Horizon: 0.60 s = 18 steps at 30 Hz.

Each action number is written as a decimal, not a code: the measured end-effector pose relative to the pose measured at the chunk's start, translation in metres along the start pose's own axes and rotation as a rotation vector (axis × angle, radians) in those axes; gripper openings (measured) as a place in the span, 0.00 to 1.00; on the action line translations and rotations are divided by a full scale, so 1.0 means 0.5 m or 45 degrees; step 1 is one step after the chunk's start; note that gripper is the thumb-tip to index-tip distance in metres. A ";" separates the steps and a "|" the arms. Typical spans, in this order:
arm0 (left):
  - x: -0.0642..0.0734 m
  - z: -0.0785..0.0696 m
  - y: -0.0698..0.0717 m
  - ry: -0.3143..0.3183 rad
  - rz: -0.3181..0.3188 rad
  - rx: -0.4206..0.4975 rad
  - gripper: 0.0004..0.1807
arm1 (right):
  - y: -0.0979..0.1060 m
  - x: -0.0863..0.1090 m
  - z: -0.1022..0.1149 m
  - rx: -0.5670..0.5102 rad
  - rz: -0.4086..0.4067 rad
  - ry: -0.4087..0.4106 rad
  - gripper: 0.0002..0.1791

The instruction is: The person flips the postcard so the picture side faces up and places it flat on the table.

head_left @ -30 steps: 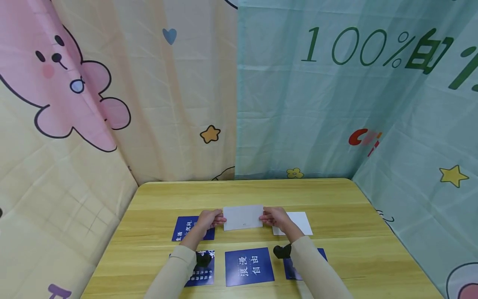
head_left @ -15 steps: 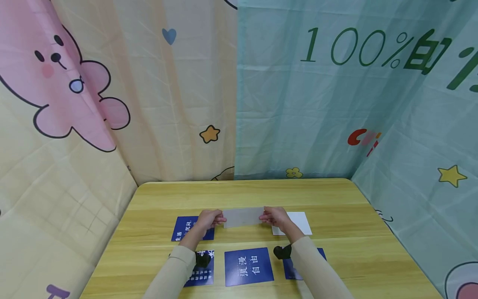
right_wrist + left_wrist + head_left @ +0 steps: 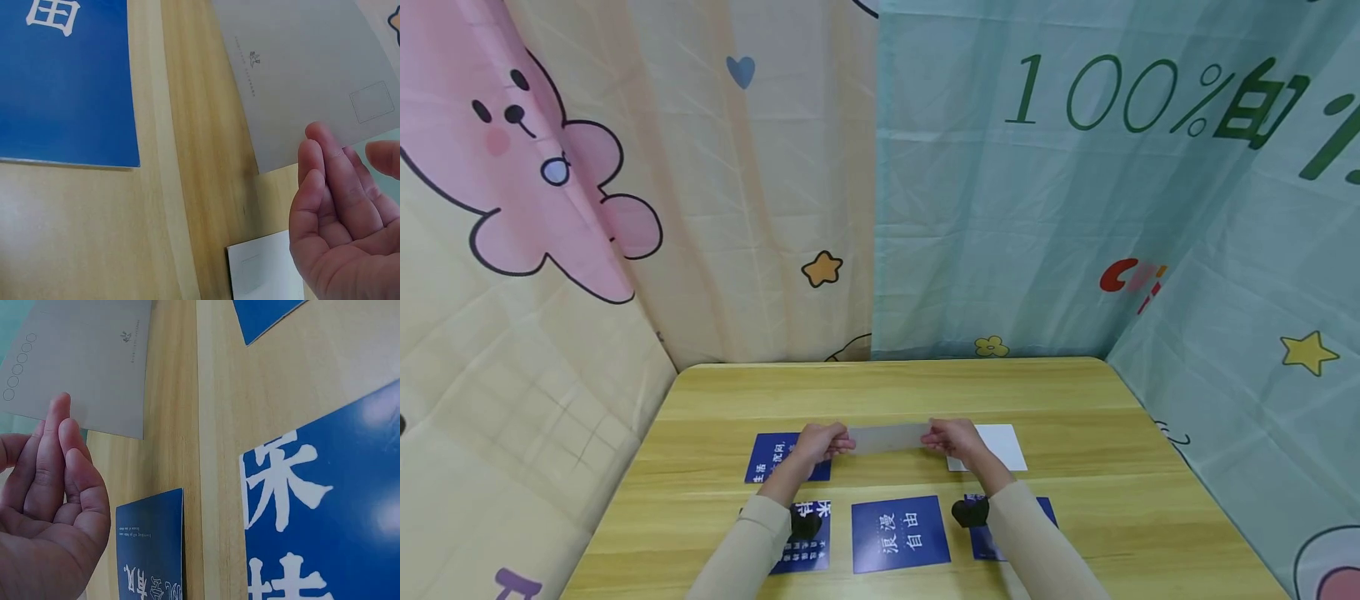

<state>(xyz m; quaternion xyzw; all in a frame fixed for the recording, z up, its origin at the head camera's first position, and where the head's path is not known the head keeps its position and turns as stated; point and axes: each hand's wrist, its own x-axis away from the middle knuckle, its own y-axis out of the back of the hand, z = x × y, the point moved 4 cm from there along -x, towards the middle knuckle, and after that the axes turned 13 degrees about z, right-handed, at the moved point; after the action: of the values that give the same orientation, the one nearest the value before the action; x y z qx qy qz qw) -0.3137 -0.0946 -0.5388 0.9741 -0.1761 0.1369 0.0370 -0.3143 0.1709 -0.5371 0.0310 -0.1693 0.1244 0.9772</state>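
In the head view, a postcard [image 3: 889, 438] is held above the table between both hands, tilted so that only a narrow strip of its face shows. My left hand [image 3: 823, 442] pinches its left end, and my right hand [image 3: 953, 440] pinches its right end. Postcode circles mark the pale side of the postcard [image 3: 81, 362] in the left wrist view; the right wrist view shows a stamp box there. Beneath my left hand lies a blue postcard [image 3: 769, 457], partly covered. A white-side-up card [image 3: 1003, 447] lies by my right hand.
In the front row, a blue card [image 3: 901, 535] with white characters lies in the middle. Another blue card [image 3: 808, 554] is partly behind the left sleeve, and a third blue card [image 3: 987, 543] behind the right. Printed curtains [image 3: 1000, 208] enclose the wooden table [image 3: 880, 387].
The held postcard has tipped, so its pale face, broad a second ago, now appears as a thin strip. Both hands keep their pinch and have barely shifted. The cards on the table stay put.
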 end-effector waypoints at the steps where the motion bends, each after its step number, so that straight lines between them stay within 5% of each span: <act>1: 0.001 0.001 -0.001 0.000 0.006 -0.007 0.16 | 0.000 0.002 -0.001 0.004 0.002 0.000 0.19; 18: 0.013 0.005 -0.001 -0.005 0.048 0.011 0.14 | -0.007 0.015 -0.013 0.096 0.022 0.035 0.14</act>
<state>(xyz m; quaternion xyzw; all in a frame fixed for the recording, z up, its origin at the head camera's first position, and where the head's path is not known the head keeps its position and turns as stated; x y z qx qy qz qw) -0.3069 -0.0964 -0.5396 0.9710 -0.1939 0.1363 0.0300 -0.3044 0.1702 -0.5406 0.0645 -0.1513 0.1393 0.9765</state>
